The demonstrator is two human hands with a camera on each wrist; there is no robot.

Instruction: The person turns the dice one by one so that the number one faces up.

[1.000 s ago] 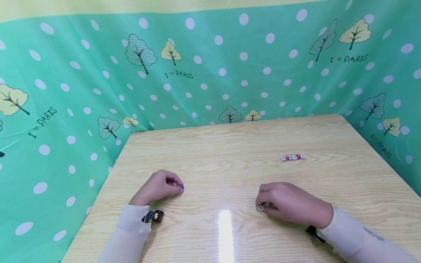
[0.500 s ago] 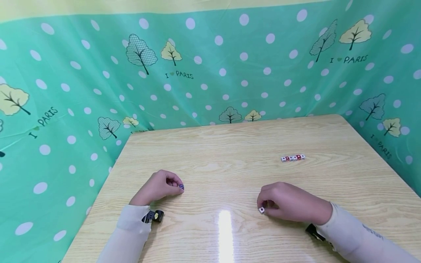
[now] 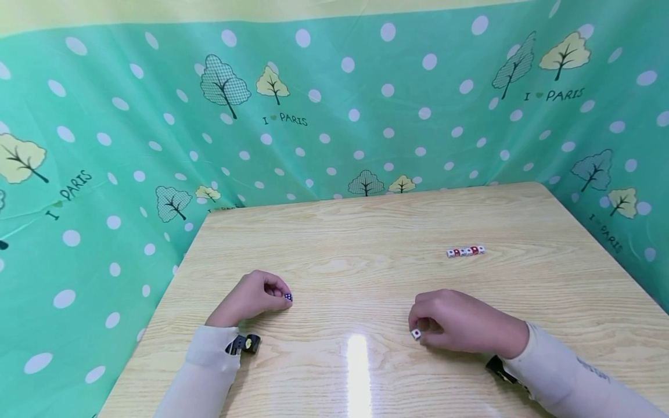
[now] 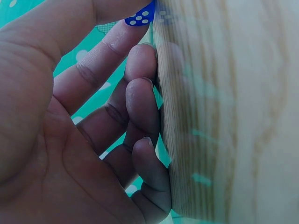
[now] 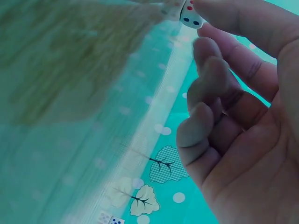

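Observation:
My left hand (image 3: 256,296) rests low over the table at left and pinches a blue die (image 3: 288,296) with white dots between thumb and index finger. In the left wrist view the blue die (image 4: 140,17) sits against the tabletop, its upper part cut off by the frame. Toward the right front, my right hand (image 3: 460,321) pinches a white die (image 3: 416,334) by thumb and index fingertips. The right wrist view shows red and dark blue pips on that white die (image 5: 190,15), right at the table surface. The other fingers of both hands are curled under.
A straight row of white and red dice (image 3: 466,251) lies farther back on the right of the wooden table (image 3: 340,244). A green polka-dot curtain (image 3: 324,104) stands behind and along both sides. A bright light reflection crosses the front middle of the tabletop.
The white die in my right fingers has turned, and the right hand has shifted very slightly toward the right. My left hand and the row of dice stay in place.

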